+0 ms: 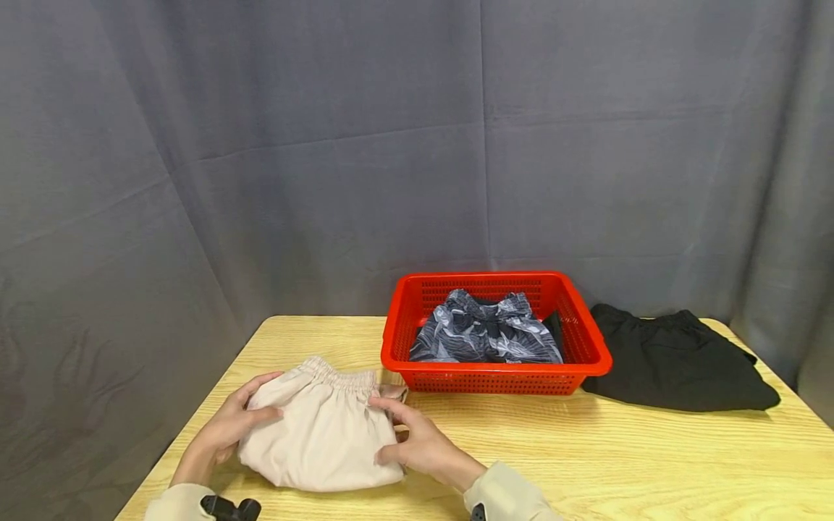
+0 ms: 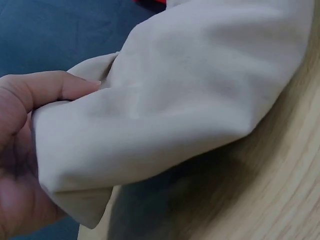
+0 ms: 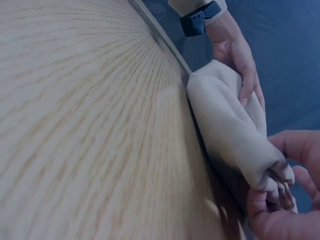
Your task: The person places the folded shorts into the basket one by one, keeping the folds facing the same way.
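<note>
Beige shorts [image 1: 319, 434] with a gathered elastic waistband lie folded in a bundle at the front left of the table. My left hand [image 1: 229, 425] grips their left side, thumb on top and the other fingers behind the cloth. In the left wrist view, the thumb of that hand [image 2: 35, 130] presses into a fold of the shorts [image 2: 165, 105]. On the opposite side, my right hand [image 1: 420, 440] holds the right edge between thumb and fingers. The right wrist view shows this hand [image 3: 290, 195] pinching the bunched end of the cloth.
Behind and right of the shorts stands a red plastic basket [image 1: 495, 378] holding black-and-white patterned clothing [image 1: 482, 333]. Black clothing [image 1: 684, 362] lies on the wooden table [image 1: 651, 456] to the basket's right. A grey curtain [image 1: 391, 159] hangs behind.
</note>
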Motion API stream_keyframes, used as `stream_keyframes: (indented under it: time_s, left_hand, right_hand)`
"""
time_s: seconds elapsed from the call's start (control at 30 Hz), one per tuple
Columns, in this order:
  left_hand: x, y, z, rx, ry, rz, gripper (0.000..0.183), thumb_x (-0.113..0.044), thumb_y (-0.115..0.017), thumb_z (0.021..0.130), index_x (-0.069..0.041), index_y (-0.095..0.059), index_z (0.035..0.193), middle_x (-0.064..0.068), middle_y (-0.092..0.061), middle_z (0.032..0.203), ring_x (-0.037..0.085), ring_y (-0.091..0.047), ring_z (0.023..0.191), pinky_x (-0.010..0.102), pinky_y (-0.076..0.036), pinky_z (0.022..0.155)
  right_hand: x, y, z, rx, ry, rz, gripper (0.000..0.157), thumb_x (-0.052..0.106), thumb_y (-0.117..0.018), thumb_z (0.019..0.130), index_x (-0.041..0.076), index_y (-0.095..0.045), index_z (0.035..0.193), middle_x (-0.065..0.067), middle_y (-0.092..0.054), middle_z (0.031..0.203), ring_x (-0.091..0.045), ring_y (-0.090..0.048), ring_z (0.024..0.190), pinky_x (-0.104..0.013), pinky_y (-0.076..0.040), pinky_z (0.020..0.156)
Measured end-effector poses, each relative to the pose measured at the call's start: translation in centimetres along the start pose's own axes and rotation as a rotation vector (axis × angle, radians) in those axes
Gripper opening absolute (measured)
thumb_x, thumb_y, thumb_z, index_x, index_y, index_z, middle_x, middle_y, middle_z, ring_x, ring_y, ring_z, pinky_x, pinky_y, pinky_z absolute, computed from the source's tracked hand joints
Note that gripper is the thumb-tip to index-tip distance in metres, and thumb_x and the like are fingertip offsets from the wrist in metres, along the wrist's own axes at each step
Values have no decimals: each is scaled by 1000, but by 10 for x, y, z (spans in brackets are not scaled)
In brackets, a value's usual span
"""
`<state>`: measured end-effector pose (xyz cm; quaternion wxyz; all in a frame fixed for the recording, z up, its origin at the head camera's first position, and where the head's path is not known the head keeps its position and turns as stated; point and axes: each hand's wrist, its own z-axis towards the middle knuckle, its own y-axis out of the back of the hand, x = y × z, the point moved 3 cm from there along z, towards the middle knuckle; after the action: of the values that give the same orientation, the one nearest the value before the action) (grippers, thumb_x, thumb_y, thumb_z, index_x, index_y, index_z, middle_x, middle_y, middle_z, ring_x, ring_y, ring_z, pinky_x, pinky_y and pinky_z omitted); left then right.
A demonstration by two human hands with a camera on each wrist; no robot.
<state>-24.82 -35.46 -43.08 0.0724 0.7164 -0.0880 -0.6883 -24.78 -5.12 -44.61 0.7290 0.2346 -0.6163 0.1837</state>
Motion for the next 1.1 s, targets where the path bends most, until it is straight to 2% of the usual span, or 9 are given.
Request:
stream_keyframes:
  time_s: [0.2, 0.5, 0.63, 0.83, 1.1]
  left_hand:
    - [-9, -2, -5, 8, -19, -17, 68, 0, -66, 86, -5, -37, 147, 23, -42, 136, 27, -54, 105, 42, -52, 78]
    - [-25, -4, -18, -5, -64, -22, 65, 2, -65, 86, -3, -39, 145, 20, -44, 134, 25, -53, 105, 41, -52, 78]
    - [-33, -2, -27, -30, -67, -23, 65, 1, -65, 86, -6, -40, 145, 17, -46, 131, 25, -55, 101, 43, -53, 75]
    - [-44, 0, -40, -31, -81, -40, 65, 0, -67, 86, -9, -41, 145, 12, -50, 125, 28, -58, 97, 46, -54, 72]
    - [-57, 1, -51, -30, -171, -21, 63, 2, -66, 87, -9, -43, 144, 8, -53, 122, 26, -60, 96, 44, -55, 70]
  right_hand:
    - [3, -2, -1, 32, -18, 17, 66, -10, -71, 68, 8, -60, 131, -8, -57, 113, -21, -63, 83, -30, -54, 65]
    - [13, -5, -5, 66, 57, -37, 65, -14, -67, 66, 5, -62, 128, -6, -58, 124, -15, -62, 79, -24, -52, 63]
    - [19, -5, -7, 59, 97, -96, 66, -14, -67, 65, 6, -64, 127, -5, -59, 125, -12, -61, 79, -22, -51, 63]
    - [27, -5, -9, 47, 125, -98, 63, -12, -73, 66, 7, -65, 126, -3, -60, 123, -11, -62, 86, -23, -52, 68]
    - [38, -5, -12, -26, 158, -97, 53, -1, -79, 70, 9, -68, 121, -1, -64, 119, -10, -64, 89, -23, -52, 71]
